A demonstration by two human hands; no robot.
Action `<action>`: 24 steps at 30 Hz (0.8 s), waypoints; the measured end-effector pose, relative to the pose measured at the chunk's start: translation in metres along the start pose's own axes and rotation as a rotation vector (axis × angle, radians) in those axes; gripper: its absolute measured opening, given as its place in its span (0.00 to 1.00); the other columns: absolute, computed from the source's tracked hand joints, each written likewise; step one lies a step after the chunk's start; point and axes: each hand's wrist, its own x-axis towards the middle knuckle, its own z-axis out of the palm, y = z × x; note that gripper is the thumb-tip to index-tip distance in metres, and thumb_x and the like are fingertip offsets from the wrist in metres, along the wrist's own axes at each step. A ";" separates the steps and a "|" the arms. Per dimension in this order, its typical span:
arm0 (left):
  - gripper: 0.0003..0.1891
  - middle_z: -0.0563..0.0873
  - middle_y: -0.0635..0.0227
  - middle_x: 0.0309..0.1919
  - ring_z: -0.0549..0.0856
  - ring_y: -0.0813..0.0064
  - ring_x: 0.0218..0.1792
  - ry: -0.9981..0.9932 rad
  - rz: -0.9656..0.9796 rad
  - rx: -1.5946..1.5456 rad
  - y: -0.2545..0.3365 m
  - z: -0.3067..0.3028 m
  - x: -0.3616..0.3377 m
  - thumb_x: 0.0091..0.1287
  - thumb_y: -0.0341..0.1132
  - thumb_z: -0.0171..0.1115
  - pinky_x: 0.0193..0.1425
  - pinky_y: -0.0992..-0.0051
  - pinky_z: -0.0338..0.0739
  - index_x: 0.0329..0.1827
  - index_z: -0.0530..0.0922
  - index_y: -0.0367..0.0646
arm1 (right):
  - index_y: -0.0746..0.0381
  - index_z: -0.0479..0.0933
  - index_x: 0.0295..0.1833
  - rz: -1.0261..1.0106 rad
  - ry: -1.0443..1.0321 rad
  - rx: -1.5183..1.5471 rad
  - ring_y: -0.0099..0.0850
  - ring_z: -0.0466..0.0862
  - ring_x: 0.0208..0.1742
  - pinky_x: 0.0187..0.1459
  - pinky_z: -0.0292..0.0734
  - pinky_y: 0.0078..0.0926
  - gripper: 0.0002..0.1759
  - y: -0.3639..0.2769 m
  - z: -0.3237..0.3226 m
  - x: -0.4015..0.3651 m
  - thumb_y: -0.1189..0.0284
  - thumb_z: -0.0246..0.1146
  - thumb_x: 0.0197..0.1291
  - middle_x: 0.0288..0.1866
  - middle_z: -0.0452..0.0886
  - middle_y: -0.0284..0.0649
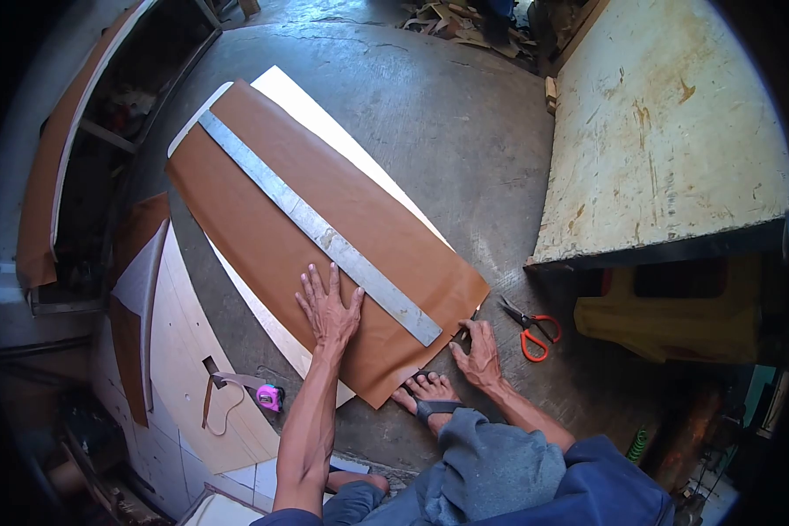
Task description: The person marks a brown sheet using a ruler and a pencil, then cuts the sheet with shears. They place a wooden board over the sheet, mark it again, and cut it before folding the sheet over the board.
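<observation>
Two sleeves (618,486); left hand (331,311) open on one brown sheet (263,175), right hand (478,355) at its edge, grip unclear.

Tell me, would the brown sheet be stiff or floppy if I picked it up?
Probably floppy: the brown sheet looks thin and has soft wrinkles near its bottom edge. The long metal strip on top could slide off if you tipped it. The left hand, pressed flat, might stop it lifting.

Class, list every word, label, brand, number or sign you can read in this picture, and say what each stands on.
No text can be read anywhere.
Pink tape measure: any print is too small to read.
Metal strip: any markings are too blurred to read.
</observation>
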 end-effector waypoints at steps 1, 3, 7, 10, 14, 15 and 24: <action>0.42 0.47 0.49 0.82 0.44 0.46 0.82 0.004 0.001 0.002 0.000 -0.003 0.002 0.68 0.61 0.58 0.80 0.41 0.36 0.81 0.58 0.54 | 0.65 0.73 0.58 -0.026 0.019 -0.008 0.47 0.78 0.49 0.52 0.75 0.41 0.23 -0.002 -0.001 0.002 0.74 0.68 0.57 0.46 0.76 0.50; 0.41 0.50 0.48 0.81 0.47 0.47 0.82 -0.006 -0.020 -0.023 0.001 -0.005 0.001 0.68 0.59 0.59 0.80 0.43 0.40 0.81 0.59 0.50 | 0.65 0.75 0.55 -0.018 0.027 0.074 0.48 0.80 0.48 0.50 0.77 0.41 0.18 -0.010 -0.003 0.006 0.74 0.66 0.61 0.46 0.79 0.50; 0.40 0.57 0.46 0.79 0.53 0.46 0.80 0.116 -0.038 -0.083 -0.012 -0.011 0.024 0.68 0.52 0.61 0.81 0.45 0.46 0.79 0.60 0.44 | 0.67 0.79 0.51 -0.063 0.015 0.173 0.47 0.86 0.45 0.45 0.81 0.38 0.10 -0.035 -0.009 0.029 0.72 0.61 0.69 0.43 0.85 0.51; 0.41 0.56 0.46 0.79 0.52 0.46 0.80 0.139 -0.049 -0.076 -0.026 -0.026 0.062 0.67 0.53 0.61 0.80 0.44 0.48 0.80 0.59 0.45 | 0.66 0.79 0.52 -0.105 -0.046 0.166 0.47 0.86 0.45 0.45 0.81 0.37 0.11 -0.042 -0.011 0.047 0.72 0.60 0.70 0.43 0.85 0.51; 0.47 0.50 0.48 0.81 0.50 0.46 0.81 0.052 -0.010 -0.076 -0.043 -0.050 0.112 0.65 0.56 0.64 0.79 0.43 0.50 0.82 0.53 0.48 | 0.66 0.80 0.52 -0.056 -0.035 0.195 0.48 0.86 0.45 0.46 0.81 0.37 0.11 -0.043 0.000 0.059 0.72 0.60 0.70 0.45 0.85 0.51; 0.50 0.47 0.51 0.82 0.48 0.48 0.81 -0.018 -0.036 -0.041 -0.041 -0.061 0.121 0.64 0.58 0.66 0.80 0.43 0.50 0.83 0.50 0.51 | 0.66 0.80 0.52 -0.057 -0.052 0.200 0.47 0.87 0.45 0.46 0.81 0.37 0.11 -0.044 0.002 0.062 0.72 0.60 0.70 0.45 0.85 0.51; 0.60 0.44 0.57 0.83 0.43 0.53 0.83 -0.245 -0.077 0.084 -0.044 -0.071 0.159 0.51 0.65 0.74 0.80 0.40 0.46 0.83 0.51 0.53 | 0.66 0.80 0.50 -0.112 -0.110 0.155 0.45 0.87 0.43 0.46 0.82 0.36 0.10 -0.045 0.012 0.075 0.73 0.61 0.69 0.43 0.86 0.50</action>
